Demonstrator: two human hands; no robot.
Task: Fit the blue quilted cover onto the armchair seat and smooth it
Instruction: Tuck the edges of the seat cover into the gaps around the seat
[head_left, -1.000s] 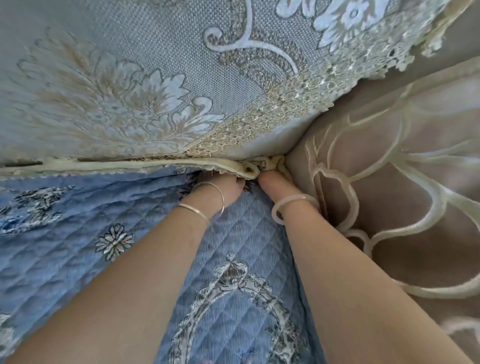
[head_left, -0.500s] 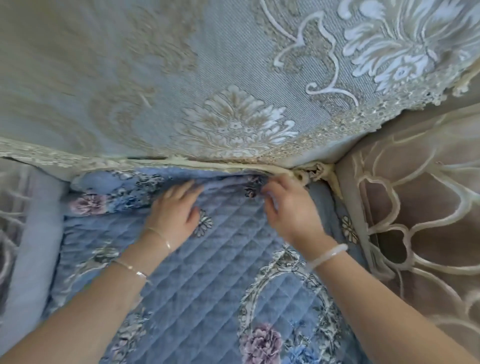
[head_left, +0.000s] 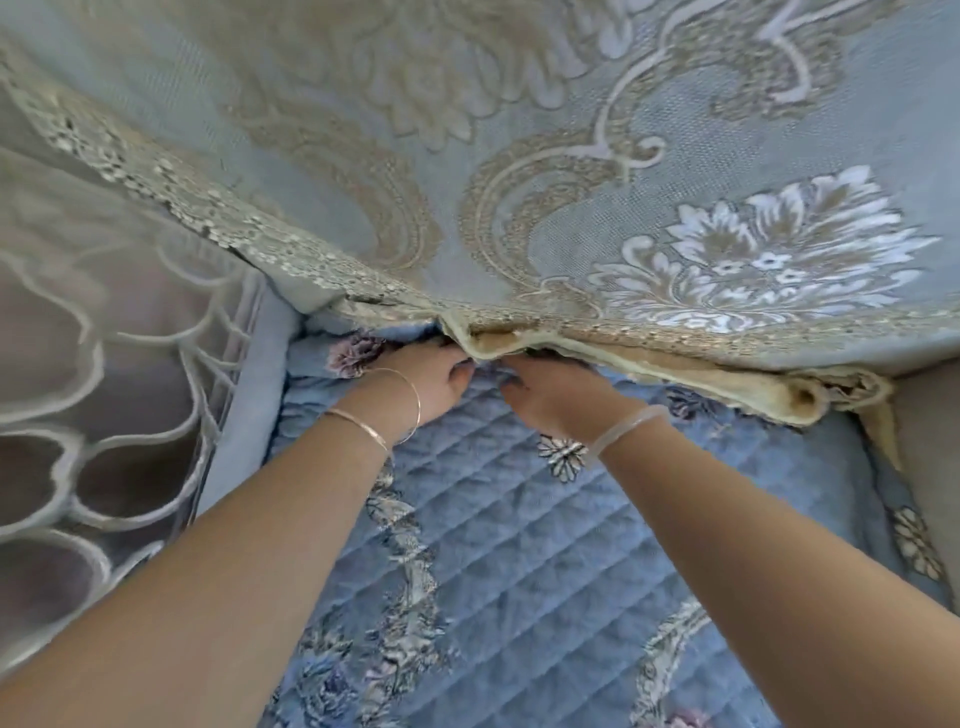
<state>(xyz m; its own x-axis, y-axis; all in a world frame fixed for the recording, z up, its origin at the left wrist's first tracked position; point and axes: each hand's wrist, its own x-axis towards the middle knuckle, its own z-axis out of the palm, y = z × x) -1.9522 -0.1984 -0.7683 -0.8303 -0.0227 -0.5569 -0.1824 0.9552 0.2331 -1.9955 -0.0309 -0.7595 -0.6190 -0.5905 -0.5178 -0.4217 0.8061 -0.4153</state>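
The blue quilted cover (head_left: 519, 545) with floral embroidery lies spread over the armchair seat. Its back edge runs under the lace-trimmed backrest cover (head_left: 519, 182). My left hand (head_left: 431, 379) and my right hand (head_left: 556, 395) sit close together at the seat's back crease, left of centre. The fingertips of both press into the gap under the backrest cover's rolled hem, where they are hidden. Whether they pinch the quilted fabric cannot be told.
The left armrest (head_left: 104, 389), draped in brown fabric with a pale scalloped pattern, borders the seat. A light blue strip (head_left: 249, 426) runs between it and the quilted cover. The right armrest (head_left: 930, 441) shows at the right edge.
Both hands have shifted left along the back crease from the right corner and moved closer together. The view has swung left, so the left armrest now shows.
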